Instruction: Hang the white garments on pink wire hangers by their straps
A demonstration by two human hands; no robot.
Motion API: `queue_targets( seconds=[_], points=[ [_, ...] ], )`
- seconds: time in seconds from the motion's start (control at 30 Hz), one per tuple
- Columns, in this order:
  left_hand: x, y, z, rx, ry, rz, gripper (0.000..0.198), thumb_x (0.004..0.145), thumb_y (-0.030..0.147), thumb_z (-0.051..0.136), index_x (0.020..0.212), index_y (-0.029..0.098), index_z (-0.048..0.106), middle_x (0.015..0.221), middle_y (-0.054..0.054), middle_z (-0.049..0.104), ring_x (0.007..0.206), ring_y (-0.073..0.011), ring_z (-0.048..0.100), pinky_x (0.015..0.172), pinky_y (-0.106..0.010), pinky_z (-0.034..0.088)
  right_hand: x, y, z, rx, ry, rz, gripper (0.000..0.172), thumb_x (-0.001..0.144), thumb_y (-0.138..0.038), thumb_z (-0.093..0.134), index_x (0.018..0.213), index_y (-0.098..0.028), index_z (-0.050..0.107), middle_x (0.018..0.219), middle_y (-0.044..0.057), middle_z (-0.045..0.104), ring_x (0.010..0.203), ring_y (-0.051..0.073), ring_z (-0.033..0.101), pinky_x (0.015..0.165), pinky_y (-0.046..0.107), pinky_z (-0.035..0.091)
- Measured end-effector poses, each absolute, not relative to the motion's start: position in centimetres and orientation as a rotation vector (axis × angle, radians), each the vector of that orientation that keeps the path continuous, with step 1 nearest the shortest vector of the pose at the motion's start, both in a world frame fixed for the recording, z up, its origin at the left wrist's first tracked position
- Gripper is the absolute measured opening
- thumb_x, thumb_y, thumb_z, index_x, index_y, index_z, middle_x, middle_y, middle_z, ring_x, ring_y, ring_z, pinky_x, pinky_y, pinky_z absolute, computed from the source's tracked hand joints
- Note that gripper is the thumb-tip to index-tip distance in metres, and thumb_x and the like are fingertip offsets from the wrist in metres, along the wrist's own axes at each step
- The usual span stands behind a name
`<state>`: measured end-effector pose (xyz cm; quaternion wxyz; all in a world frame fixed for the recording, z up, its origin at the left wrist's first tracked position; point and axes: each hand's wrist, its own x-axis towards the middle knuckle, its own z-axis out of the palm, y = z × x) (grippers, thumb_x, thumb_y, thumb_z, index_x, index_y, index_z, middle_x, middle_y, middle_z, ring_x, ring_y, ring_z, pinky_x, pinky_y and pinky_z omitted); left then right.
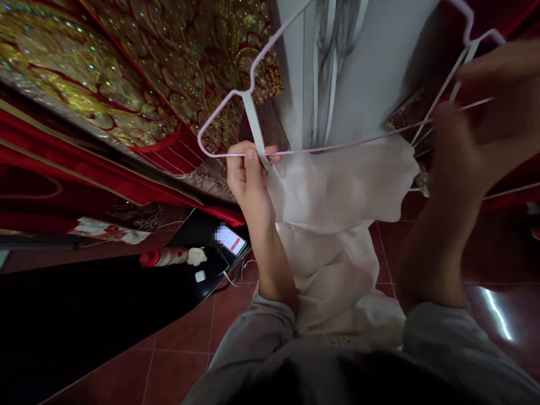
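The left hand (250, 174) was closed on the lower bar of a pale pink, slim-framed clothes hanger (312, 151), near the hanger's left end. Its thumb lay in front, its fingers passed behind, and a flat white fabric strap (254, 124) ran down into the same grip. This strap was looped over the hanger's left shoulder, in the notch.

The right hand (472, 140) was raised beside the hanger's right end and blurred. Its thumb stood somewhat apart from its fingers, close to a second white strap (441, 90); it could not be told whether the hand had hold of anything.

The hanger was held up in front of the person, its lower bar rising slightly toward the right. A long garment of soft off-white cloth (327, 188) hung below it in loose folds, in front of the person's body.

To the left stood a glossy black bench (126, 304). On it were a lit smartphone (232, 242) near the corner, a red-capped bottle with a patterned body (162, 257) lying on its side, and a small white rounded case (200, 276). Red garments with gold sequins (236, 39) filled the upper left, beside a pale grey panel (379, 62). The floor was of dark red tiles (179, 368).
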<state>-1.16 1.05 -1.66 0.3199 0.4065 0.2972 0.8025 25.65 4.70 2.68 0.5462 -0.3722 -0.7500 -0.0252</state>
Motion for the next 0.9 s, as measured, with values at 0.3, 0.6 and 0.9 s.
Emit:
queue_targets(
  seconds=[0.3, 0.6, 0.9],
  points=[
    [-1.5, -0.3, -1.8, 1.25, 1.133, 2.136, 0.034, 0.105, 0.048, 0.064, 0.089, 0.018, 0.071, 0.086, -0.004, 0.072, 0.082, -0.0176, 0.066, 0.082, -0.03, 0.055, 19.1, 0.5, -2.7, -1.136, -1.906, -0.102, 0.033, 0.097, -0.036, 0.059, 0.13, -0.036, 0.06, 0.117, 0.006, 0.068, 0.131, 0.03, 0.057, 0.131, 0.067, 0.022],
    [-5.8, -2.1, 4.4, 0.975, 0.758, 1.964, 0.039, 0.111, 0.053, 0.05, 0.113, 0.026, 0.079, 0.117, -0.004, 0.076, 0.06, -0.0124, 0.052, 0.045, -0.029, 0.031, 19.4, 1.0, -3.2, -1.091, -1.867, -0.033, 0.035, 0.097, -0.038, 0.059, 0.132, -0.038, 0.058, 0.125, 0.005, 0.067, 0.141, 0.031, 0.051, 0.134, 0.069, 0.016],
    [-4.2, -0.6, 0.1, 0.902, 1.027, 2.11, 0.016, 0.105, 0.03, 0.064, 0.105, 0.024, 0.08, 0.108, -0.004, 0.08, 0.053, -0.0053, 0.052, 0.04, -0.022, 0.022, 19.7, 1.3, -3.5, -1.041, -1.848, -0.039, 0.038, 0.095, -0.039, 0.061, 0.133, -0.036, 0.061, 0.122, 0.006, 0.066, 0.14, 0.031, 0.052, 0.133, 0.073, 0.016]
  ],
)
